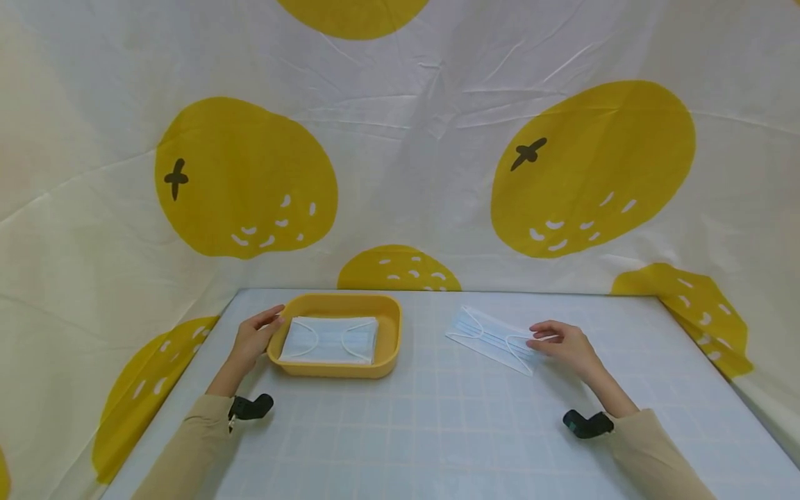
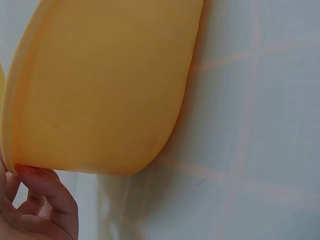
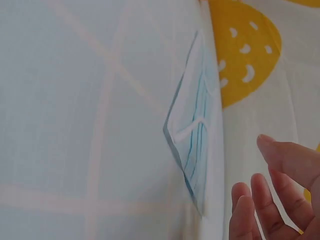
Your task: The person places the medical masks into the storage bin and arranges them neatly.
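A yellow tray [image 1: 389,368] sits toward the back left, with a stack of light-blue face masks [image 1: 330,340] inside, white ear loops on top. At its left end my left hand [image 1: 251,340] grips the rim. Close up in the left wrist view, the thumb [image 2: 47,187] presses beneath the rim of the tray [image 2: 100,90]; the other fingers are partly hidden. To the right of the tray a single face mask [image 1: 490,339] lies slantwise on the table. My right hand [image 1: 567,347] is by its right end, thumb and fingers apart, holding nothing in the right wrist view.
A pale table covering [image 1: 425,437] with a faint grid lies under everything. Behind it hangs a white cloth [image 1: 412,187] printed with large yellow fruit, and it also borders both sides. Black wrist cameras [image 1: 253,407] sit at both sleeves.
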`<state>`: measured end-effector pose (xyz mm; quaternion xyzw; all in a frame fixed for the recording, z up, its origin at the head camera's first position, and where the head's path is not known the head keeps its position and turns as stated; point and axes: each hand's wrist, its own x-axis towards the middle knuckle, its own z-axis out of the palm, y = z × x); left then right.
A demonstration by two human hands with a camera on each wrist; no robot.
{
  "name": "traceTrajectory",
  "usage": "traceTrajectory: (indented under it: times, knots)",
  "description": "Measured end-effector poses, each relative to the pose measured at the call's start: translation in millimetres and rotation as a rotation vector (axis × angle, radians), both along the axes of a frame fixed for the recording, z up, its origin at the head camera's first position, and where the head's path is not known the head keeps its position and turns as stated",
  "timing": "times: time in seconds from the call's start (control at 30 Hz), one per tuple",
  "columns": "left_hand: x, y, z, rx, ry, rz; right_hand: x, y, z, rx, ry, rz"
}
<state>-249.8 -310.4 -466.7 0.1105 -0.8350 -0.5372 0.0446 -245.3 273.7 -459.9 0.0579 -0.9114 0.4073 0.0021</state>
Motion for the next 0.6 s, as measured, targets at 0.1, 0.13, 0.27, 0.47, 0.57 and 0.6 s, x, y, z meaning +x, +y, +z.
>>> traceTrajectory:
  times: [0.1,0.13,0.27,0.47,0.57,0.6]
  knots:
    - [-0.2,0.3,-0.2,0.006,0.001,-0.003,-1.7,9.2,-1.5,0.013,-0.019,-0.014]
    - [-0.1,0.3,-0.5,0.006,0.004,-0.007,-2.5,12.2,-2.8,0.016,-0.022,-0.016]
    - [0.2,1.2,-1.0,0.012,0.004,-0.006,-8.0,22.0,-9.2,0.035,-0.039,-0.035]
    - [0.9,1.1,-0.9,0.008,-0.004,-0.004,-12.8,26.3,-12.9,0.048,-0.072,-0.049]
    - [1.2,0.7,-0.3,0.001,-0.014,0.001,-14.3,26.1,-13.8,0.05,-0.088,-0.057]
    - [1.2,0.6,-0.1,-0.005,-0.016,0.002,-14.7,25.8,-14.3,0.049,-0.092,-0.058]
